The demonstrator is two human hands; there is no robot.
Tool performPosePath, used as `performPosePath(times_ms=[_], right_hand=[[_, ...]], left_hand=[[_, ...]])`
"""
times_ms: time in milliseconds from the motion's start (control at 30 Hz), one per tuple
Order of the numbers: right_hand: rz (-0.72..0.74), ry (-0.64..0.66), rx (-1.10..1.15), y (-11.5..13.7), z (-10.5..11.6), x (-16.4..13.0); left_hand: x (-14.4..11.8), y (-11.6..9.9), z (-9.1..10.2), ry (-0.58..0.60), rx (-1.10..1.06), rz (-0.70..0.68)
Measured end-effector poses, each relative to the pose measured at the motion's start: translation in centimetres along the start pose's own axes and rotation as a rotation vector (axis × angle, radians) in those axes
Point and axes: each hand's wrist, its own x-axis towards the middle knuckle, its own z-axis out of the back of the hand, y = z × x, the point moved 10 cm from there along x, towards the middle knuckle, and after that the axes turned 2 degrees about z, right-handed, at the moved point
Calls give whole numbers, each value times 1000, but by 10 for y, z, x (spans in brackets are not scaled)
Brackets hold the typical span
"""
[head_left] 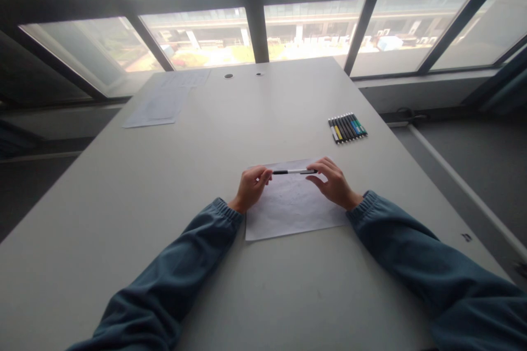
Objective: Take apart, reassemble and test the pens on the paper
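A pen (293, 172) with a white barrel and black ends lies level in the air between my two hands, above a sheet of paper (288, 214). My left hand (252, 186) pinches one end, by the black grip section. At the other end, the clip end, my right hand (332, 182) has its fingers curled on the pen, while its thumb sits a little lower. The paper shows faint marks and rests on the table in front of me, partly covered by both hands.
A row of several pens (348, 129), black, yellow, white, blue and green, lies right of the paper. More paper sheets (158, 101) are at the table's far left. The white table (102, 219) reaches toward the windows; a small dark object (466, 237) lies near its right edge.
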Motion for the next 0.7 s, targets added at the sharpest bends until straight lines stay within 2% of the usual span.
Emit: performPosePath(times_ms=[233, 700], right_hand=[[-14, 12, -9, -3, -2, -1], [-46, 5, 1, -6, 0, -1]], left_hand=[[0, -2, 0, 10, -14, -21], [-1, -16, 7, -81, -32, -106]])
